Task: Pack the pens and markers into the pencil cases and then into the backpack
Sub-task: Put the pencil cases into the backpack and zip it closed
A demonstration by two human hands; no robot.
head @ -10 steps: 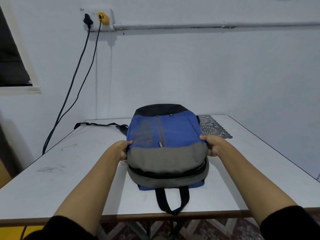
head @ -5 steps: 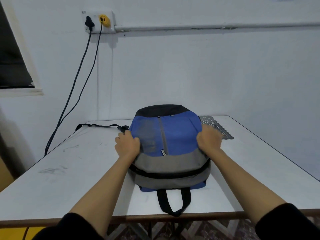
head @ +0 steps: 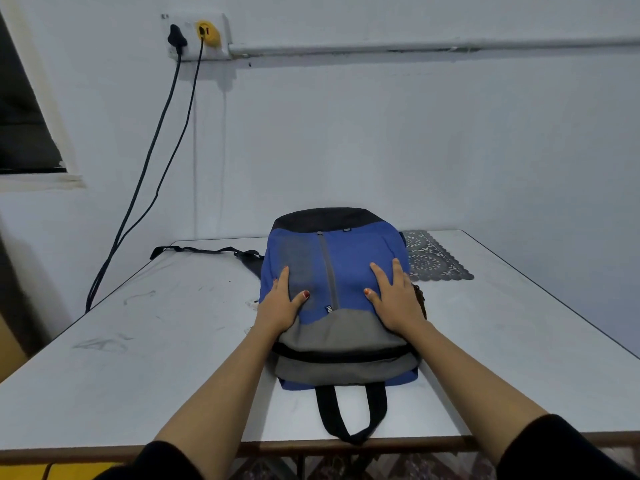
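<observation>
Two hands | left hand (head: 280, 308), right hand (head: 396, 303) | fingers (head: 398, 275) straight, flat on backpack (head: 356, 254) | contents hidden

The person wears a black top. Its left sleeve (head: 156, 460) and right sleeve (head: 554, 448) show only at the bottom edge and end near the elbows, leaving the forearms uncovered. On the left hand (head: 277, 308) the left thumbnail (head: 306, 293) is painted red. On the right hand (head: 398, 301) the right thumbnail (head: 367, 291) is painted orange.
</observation>
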